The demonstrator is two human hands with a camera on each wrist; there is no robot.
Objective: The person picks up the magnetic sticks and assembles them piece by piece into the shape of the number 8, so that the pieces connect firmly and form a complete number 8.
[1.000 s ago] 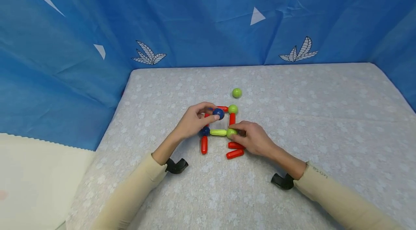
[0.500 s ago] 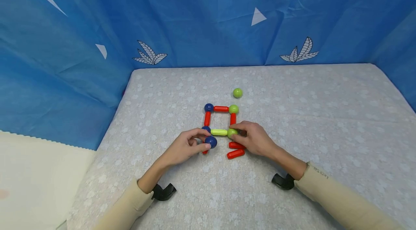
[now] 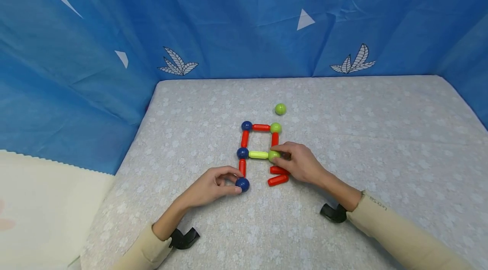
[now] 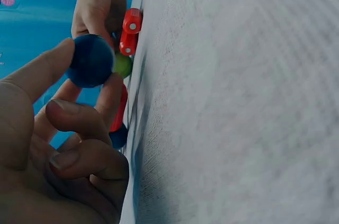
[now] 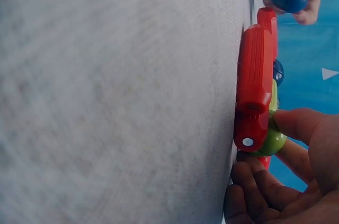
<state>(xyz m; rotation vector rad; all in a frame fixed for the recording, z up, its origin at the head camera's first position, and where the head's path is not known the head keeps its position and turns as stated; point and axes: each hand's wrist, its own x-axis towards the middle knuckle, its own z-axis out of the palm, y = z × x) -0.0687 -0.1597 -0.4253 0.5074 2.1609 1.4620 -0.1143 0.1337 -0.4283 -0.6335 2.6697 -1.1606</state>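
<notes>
My left hand (image 3: 213, 187) pinches a blue ball (image 3: 242, 184) between thumb and fingers, at the near end of a red rod (image 3: 242, 168). In the left wrist view this blue ball (image 4: 91, 61) shows in front of the fingertips. The red rod runs back to a second blue ball (image 3: 242, 153). From there a light green rod (image 3: 258, 155) leads to a green ball (image 3: 273, 156), which my right hand (image 3: 299, 162) pinches. Farther back, red rods, a blue ball (image 3: 246, 126) and a green ball (image 3: 275, 128) complete a square.
Two loose red rods lie by the right hand, the nearer rod (image 3: 278, 180) slightly slanted. Behind the square sits a single green ball (image 3: 280, 109). A patterned cloth covers the table (image 3: 381, 143), and a blue curtain (image 3: 244, 20) hangs along its back edge.
My left hand has brought its blue ball from above the square toward me, to the near end of the left red rod. The right hand stays on the green ball.
</notes>
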